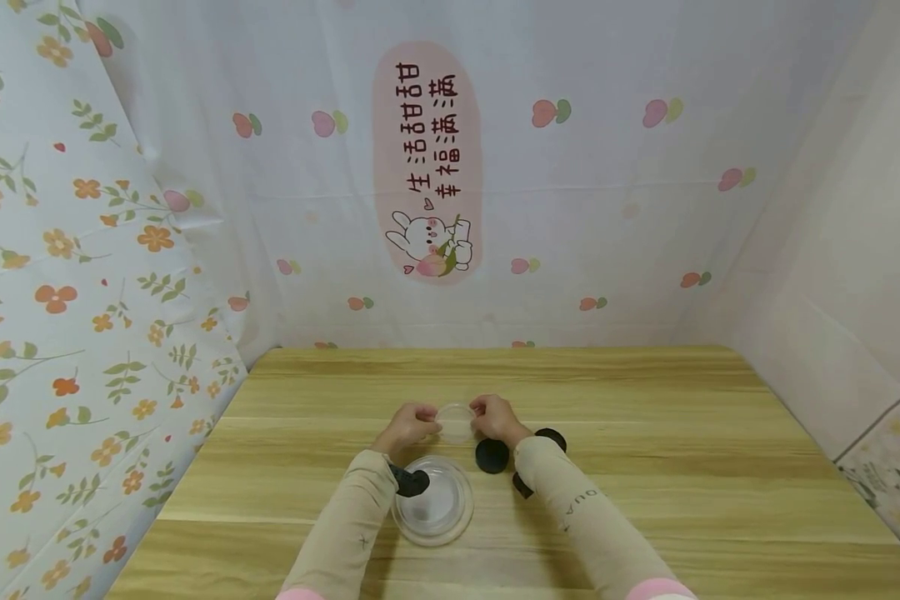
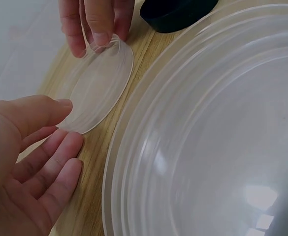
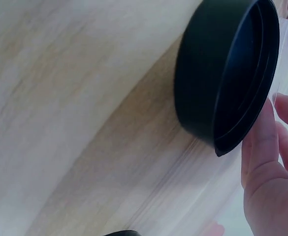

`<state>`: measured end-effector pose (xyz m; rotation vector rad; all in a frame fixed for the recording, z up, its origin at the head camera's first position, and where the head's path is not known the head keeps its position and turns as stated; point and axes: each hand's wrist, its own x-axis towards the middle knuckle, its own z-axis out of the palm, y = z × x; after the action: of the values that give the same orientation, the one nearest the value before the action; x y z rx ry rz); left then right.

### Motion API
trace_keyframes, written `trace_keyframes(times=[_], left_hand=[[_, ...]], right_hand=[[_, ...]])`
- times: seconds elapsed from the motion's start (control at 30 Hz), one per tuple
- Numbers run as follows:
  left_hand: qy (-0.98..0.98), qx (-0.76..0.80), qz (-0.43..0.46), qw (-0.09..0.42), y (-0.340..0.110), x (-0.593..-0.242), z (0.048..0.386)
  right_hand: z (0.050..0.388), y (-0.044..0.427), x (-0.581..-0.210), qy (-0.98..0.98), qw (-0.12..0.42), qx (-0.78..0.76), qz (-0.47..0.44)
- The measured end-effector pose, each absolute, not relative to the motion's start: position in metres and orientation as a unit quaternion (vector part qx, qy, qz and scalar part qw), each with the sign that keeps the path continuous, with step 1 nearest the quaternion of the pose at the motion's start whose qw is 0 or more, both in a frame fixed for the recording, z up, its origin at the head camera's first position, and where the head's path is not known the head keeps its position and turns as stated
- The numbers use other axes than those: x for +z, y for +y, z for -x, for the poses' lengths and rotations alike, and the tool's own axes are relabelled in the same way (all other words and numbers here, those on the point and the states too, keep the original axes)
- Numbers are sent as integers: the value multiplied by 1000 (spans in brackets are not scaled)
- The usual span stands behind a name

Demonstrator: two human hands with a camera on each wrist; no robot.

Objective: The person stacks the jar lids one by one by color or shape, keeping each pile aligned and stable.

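Observation:
Both hands hold a small clear, shallow round plastic lid (image 1: 456,422) by opposite edges above the wooden table. My left hand (image 1: 414,423) pinches its left rim, thumb above and fingertips below in the left wrist view. On the far rim there, the right hand (image 2: 98,22) grips with thumb and fingers. In the head view my right hand (image 1: 495,417) is at the lid's right side. A black round cap (image 1: 492,456) lies close to the right hand, its hollow side showing in the right wrist view. The lid is mostly hidden behind this cap (image 3: 203,73) there.
Larger clear round plastic pieces (image 1: 461,492), nested together, sit on the table (image 1: 645,417) near the left forearm. More black round pieces (image 1: 551,438) lie partly hidden beneath the right forearm. A printed cloth (image 1: 607,208) hangs behind the table.

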<state>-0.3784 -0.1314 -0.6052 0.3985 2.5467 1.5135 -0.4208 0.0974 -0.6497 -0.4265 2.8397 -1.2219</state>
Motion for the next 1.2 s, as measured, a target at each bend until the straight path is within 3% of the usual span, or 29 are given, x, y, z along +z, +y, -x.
trace_keyframes(times=[0.13,0.23,0.43,0.57,0.8,0.93,1.2], left_hand=[[850,505,-138,56,-134,-630,393],[846,517,-123,45,-130,-624,390],[825,553,-117,23,-116,-525,330],[836,540,-91,33,-112,-478,301],[817,566,-110,23,-117,-460,296],[833,549,-58,43,-114,-436,286],[848,522,-59,70,-120,-424,281]], right_hand=[[421,103,-653,898,-8,-406,168],[402,101,-624,898,2,-413,154],[323,81,-501,885,40,-460,65],[300,77,-464,875,33,-479,68],[303,76,-453,851,38,-516,91],[301,74,-446,846,44,-523,89],[294,72,-437,846,49,-515,124]])
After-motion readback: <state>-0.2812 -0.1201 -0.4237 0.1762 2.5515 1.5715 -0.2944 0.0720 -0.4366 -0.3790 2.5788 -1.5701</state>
